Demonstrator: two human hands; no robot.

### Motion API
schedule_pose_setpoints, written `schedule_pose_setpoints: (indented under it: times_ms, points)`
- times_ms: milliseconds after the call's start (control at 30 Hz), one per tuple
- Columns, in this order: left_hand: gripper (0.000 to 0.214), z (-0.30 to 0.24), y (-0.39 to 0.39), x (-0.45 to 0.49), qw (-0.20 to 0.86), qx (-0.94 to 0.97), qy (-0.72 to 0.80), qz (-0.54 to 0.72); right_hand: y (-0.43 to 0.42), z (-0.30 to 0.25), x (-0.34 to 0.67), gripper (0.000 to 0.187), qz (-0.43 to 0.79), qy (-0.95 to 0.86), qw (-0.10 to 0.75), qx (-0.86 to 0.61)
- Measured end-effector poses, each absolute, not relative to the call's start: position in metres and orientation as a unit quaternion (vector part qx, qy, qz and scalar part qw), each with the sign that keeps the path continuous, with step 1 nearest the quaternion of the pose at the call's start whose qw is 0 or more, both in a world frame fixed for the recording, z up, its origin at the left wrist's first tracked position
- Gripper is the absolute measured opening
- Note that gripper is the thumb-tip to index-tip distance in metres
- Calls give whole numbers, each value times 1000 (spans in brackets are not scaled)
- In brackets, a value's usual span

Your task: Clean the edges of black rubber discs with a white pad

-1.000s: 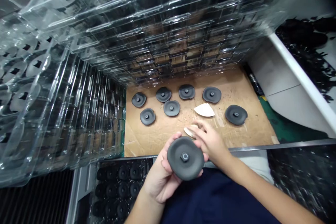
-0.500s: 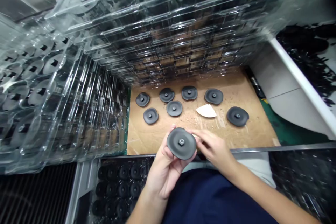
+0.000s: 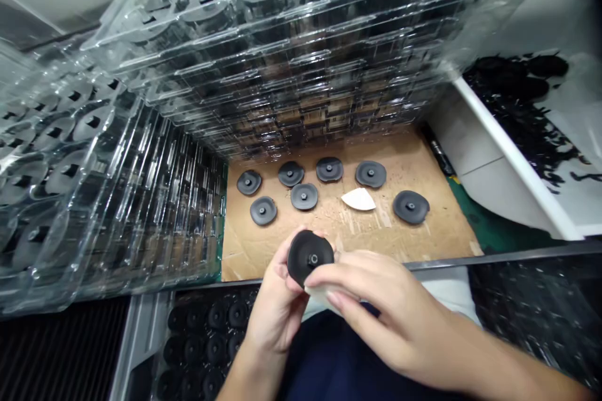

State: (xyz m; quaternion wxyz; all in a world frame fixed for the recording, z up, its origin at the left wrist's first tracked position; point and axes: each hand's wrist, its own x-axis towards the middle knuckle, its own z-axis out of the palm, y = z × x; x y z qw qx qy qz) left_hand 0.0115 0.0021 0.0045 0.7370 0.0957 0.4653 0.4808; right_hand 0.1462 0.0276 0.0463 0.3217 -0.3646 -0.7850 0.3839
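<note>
In the head view a round black disc (image 3: 301, 257) with a hexagonal stub at its centre is tilted up in my left hand (image 3: 275, 304), whose fingers grip its rim. My right hand (image 3: 395, 310) pinches a thin whitish piece (image 3: 323, 293), partly hidden by the fingers; its material I cannot make out. The right fingertips and that piece are at the disc's lower right edge. Beyond my hands, several similar black discs (image 3: 304, 197) lie stub up on a cardboard sheet (image 3: 357, 238). Among them rests a white pointed piece (image 3: 358, 198).
Tall stacks of clear plastic trays (image 3: 301, 69) holding discs rise behind and at the left. On the right stands a white-walled bin (image 3: 517, 150) with black scraps (image 3: 517, 97). A black-handled tool (image 3: 439, 150) lies beside the cardboard. A tray of black discs (image 3: 202, 338) sits below.
My right hand has come over the front of the disc, bringing the whitish piece to its lower edge. The disc has tilted and shifted slightly left; the view has shifted too.
</note>
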Motion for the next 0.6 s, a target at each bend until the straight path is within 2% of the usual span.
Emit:
schedule_pose_setpoints:
  times_ms: [33, 167, 333, 433, 500, 600]
  points:
    - [55, 6, 3, 12, 736, 103, 465, 481, 29, 45, 145, 23, 381, -786, 322, -366]
    - [44, 12, 8, 13, 765, 115, 434, 462, 30, 39, 142, 26, 250, -780, 428, -381]
    - [57, 8, 6, 7, 760, 88, 425, 484, 25, 37, 142, 23, 329, -791, 388, -340]
    - [56, 4, 6, 9, 759, 111, 428, 478, 33, 38, 137, 22, 279, -765, 417, -404]
    - [53, 3, 7, 10, 756, 118, 428, 482, 35, 39, 137, 23, 261, -772, 433, -386]
    - [54, 5, 10, 7, 761, 91, 420, 485, 30, 39, 150, 23, 328, -798, 383, -329]
